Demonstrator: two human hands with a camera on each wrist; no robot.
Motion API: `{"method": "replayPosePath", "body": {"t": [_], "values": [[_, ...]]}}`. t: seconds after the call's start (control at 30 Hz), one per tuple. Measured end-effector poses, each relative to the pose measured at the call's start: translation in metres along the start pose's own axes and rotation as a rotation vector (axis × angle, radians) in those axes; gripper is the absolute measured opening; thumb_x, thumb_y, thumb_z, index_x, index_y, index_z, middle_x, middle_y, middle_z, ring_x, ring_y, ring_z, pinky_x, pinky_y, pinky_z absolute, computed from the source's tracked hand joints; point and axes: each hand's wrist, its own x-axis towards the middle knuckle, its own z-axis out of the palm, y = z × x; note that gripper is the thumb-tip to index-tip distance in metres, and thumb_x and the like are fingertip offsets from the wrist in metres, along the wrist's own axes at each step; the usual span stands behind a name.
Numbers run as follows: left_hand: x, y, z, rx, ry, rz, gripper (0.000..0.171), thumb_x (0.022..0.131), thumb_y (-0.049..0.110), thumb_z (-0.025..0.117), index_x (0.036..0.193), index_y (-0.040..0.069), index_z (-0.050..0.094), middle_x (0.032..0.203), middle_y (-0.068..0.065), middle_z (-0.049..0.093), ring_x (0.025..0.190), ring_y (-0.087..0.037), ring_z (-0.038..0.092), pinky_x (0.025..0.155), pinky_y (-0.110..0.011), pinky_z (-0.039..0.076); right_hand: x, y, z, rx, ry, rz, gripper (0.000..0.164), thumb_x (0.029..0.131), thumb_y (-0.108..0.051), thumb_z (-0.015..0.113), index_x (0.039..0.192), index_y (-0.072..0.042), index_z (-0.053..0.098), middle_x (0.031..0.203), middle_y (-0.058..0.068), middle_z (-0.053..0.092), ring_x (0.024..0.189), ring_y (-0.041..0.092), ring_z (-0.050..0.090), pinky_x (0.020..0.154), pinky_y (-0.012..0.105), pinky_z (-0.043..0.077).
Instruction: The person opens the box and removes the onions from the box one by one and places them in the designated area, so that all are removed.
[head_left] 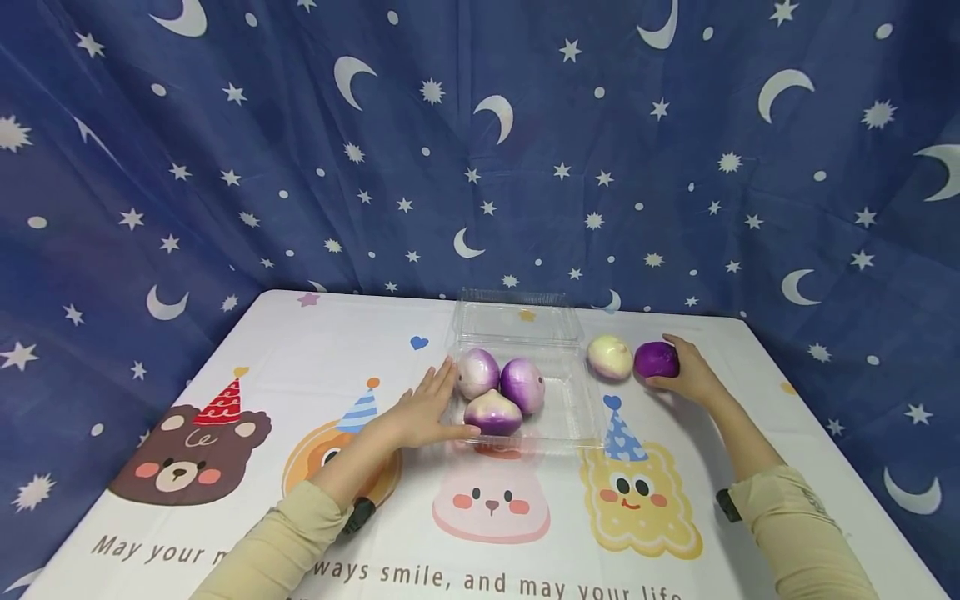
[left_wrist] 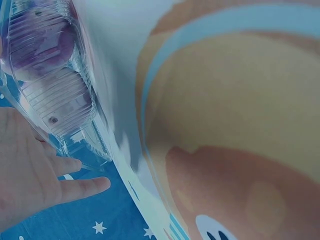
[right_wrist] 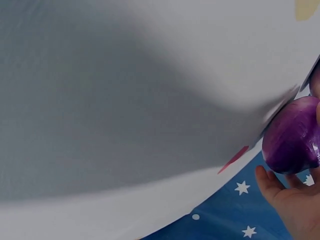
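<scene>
A clear plastic clamshell box [head_left: 566, 408] lies with its lid [head_left: 517, 321] folded back. Three purple-and-white onions sit together in its left part: a left one [head_left: 478, 373], a right one [head_left: 522, 386] and a front one [head_left: 492, 413]. My left hand [head_left: 423, 417] spreads its fingers along the box's left side, thumb at the front rim. To the right of the box, my right hand [head_left: 692, 377] holds a dark purple onion [head_left: 657, 360] between thumb and fingers. A pale yellowish onion [head_left: 610, 357] rests between that onion and the box.
A white tablecloth [head_left: 360, 500] with cartoon animals and lettering covers the table. Behind its back edge hangs a blue curtain [head_left: 420, 167] with moons and stars. Black wrist straps show at the left cuff [head_left: 360, 515] and right cuff [head_left: 727, 505].
</scene>
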Motion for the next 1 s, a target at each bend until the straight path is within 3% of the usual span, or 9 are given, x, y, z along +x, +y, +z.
{"method": "replayPosePath", "body": {"t": [0.23, 0.6, 0.83, 1.0], "values": [[0.0, 0.001, 0.001, 0.003, -0.003, 0.005, 0.111, 0.08, 0.069, 0.055, 0.151, 0.005, -0.001, 0.159, -0.008, -0.01, 0.146, -0.036, -0.004, 0.109, -0.068, 0.012, -0.002, -0.006, -0.003, -0.028, 0.048, -0.001, 0.079, 0.083, -0.022, 0.071, 0.141, 0.008, 0.026, 0.139, 0.04, 0.028, 0.126, 0.057, 0.029, 0.101, 0.068, 0.028], [0.003, 0.001, -0.001, 0.021, -0.005, 0.003, 0.111, 0.08, 0.069, 0.055, 0.151, 0.006, -0.002, 0.159, -0.008, -0.011, 0.146, -0.036, -0.004, 0.109, -0.067, 0.013, -0.006, -0.051, -0.005, -0.004, 0.339, -0.205, 0.047, 0.086, -0.01, 0.066, 0.127, 0.006, 0.049, 0.13, 0.031, 0.047, 0.122, 0.051, 0.039, 0.103, 0.063, 0.028], [0.004, 0.001, -0.002, 0.016, -0.011, -0.001, 0.111, 0.08, 0.07, 0.054, 0.152, 0.007, -0.003, 0.159, -0.007, -0.012, 0.146, -0.036, -0.005, 0.11, -0.067, 0.012, -0.004, -0.082, 0.002, 0.016, 0.308, -0.281, 0.046, 0.087, -0.01, 0.065, 0.128, 0.005, 0.05, 0.131, 0.028, 0.05, 0.124, 0.047, 0.042, 0.104, 0.06, 0.032], [0.001, 0.001, -0.002, -0.002, -0.01, -0.007, 0.111, 0.08, 0.067, 0.056, 0.151, 0.005, -0.001, 0.159, -0.009, -0.011, 0.146, -0.038, -0.003, 0.109, -0.068, 0.012, -0.005, -0.099, 0.008, 0.031, 0.229, -0.273, 0.047, 0.088, -0.011, 0.063, 0.13, 0.004, 0.049, 0.133, 0.027, 0.049, 0.126, 0.045, 0.041, 0.105, 0.058, 0.032]]}}
